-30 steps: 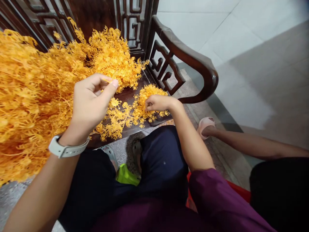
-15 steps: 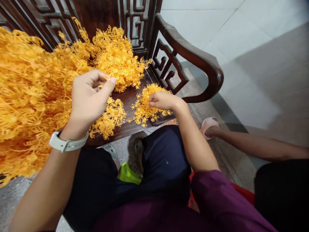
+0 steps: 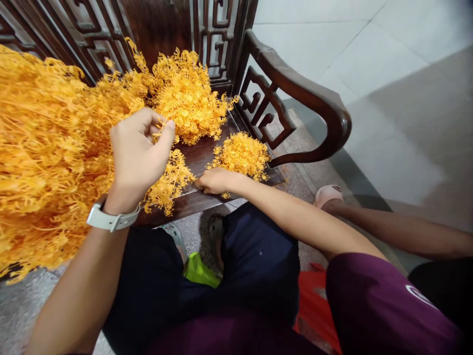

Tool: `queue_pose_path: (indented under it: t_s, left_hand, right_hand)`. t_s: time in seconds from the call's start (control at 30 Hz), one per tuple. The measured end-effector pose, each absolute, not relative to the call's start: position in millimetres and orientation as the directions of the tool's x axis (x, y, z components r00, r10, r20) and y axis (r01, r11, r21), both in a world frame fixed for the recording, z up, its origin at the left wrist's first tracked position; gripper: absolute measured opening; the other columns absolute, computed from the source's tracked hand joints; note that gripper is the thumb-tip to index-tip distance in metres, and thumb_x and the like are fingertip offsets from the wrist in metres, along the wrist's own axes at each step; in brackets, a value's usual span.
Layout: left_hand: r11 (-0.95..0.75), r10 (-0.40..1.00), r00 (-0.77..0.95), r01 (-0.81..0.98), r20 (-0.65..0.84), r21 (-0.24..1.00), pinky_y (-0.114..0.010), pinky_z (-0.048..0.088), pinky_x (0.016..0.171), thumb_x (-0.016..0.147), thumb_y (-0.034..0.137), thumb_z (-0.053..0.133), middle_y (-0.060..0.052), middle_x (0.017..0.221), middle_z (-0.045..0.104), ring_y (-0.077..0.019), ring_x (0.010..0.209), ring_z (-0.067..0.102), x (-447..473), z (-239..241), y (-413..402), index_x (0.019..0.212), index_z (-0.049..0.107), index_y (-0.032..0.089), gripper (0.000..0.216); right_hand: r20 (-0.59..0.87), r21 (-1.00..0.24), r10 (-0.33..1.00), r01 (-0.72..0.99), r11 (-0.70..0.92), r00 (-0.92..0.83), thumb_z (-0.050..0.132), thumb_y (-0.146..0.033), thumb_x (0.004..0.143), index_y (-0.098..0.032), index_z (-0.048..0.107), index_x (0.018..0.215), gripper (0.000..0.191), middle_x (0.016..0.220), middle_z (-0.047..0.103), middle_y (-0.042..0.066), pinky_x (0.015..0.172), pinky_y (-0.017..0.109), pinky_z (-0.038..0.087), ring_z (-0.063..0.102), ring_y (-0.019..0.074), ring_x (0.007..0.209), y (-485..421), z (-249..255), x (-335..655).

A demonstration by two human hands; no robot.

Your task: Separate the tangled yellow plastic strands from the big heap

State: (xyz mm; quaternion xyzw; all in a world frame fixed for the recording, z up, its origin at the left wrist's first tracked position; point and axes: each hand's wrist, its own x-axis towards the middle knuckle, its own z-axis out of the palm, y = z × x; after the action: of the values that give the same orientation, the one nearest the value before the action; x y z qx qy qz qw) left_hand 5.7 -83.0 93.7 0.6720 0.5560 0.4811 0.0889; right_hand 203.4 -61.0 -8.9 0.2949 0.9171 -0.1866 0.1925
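Observation:
My left hand point(image 3: 138, 153), with a pale watch point(image 3: 109, 219) on its wrist, is shut on a thin orange plastic sprig point(image 3: 159, 129). It hangs above a large mass of orange sprigs point(image 3: 48, 148) that fills the left of the view. A rounded heap of the same sprigs point(image 3: 188, 101) lies just beyond it. My right hand point(image 3: 218, 181) rests with its fingers together on the dark wooden seat point(image 3: 199, 162), near its front edge. A small orange pile point(image 3: 240, 155) lies just beyond that hand, and a loose sprig cluster point(image 3: 170, 180) lies between my hands.
The seat belongs to a dark wooden bench with a lattice back point(image 3: 218, 39) and a curved armrest point(image 3: 318, 93). A nearby person's arm point(image 3: 402, 231) and pink-slippered foot point(image 3: 327, 197) are at the right. A red bag point(image 3: 314, 305) lies on the grey floor point(image 3: 22, 305).
My right hand has moved off the small pile, down and left to the seat's front edge, and that arm has stretched out. The small pile now shows whole. My left hand stays pinching.

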Motion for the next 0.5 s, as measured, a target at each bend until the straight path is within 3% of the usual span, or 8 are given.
queue_pose_path:
  t_s: [0.27, 0.5]
  left_hand:
    - [-0.327, 0.87, -0.053, 0.68, 0.49, 0.656, -0.033, 0.036, 0.061, 0.097, 0.036, 0.072, 0.0, 0.07, 0.061, -0.0125, 0.063, 0.052, 2, 97, -88, 0.083, 0.073, 0.022, 0.02]
    - [-0.322, 0.863, -0.063, 0.696, 0.501, 0.642, -0.033, 0.031, 0.058, 0.092, 0.034, 0.073, 0.002, 0.063, 0.055, -0.0114, 0.058, 0.047, 5, 98, -89, 0.078, 0.072, 0.018, 0.021]
  right_hand:
    - [-0.563, -0.137, 0.554, 0.73, 0.67, -0.614, 0.058, -0.017, 0.095, -0.017, 0.082, 0.114, 0.03, 0.116, 0.082, 0.016, 0.075, 0.033, 0.044, 0.074, 0.0267, 0.101, -46, -4, 227]
    - [-0.564, -0.051, 0.662, 0.821, 0.569, -0.494, 0.055, -0.012, 0.097, -0.008, 0.08, 0.115, 0.032, 0.121, 0.079, 0.026, 0.076, 0.035, 0.049, 0.076, 0.0347, 0.108, -39, 0, 240]
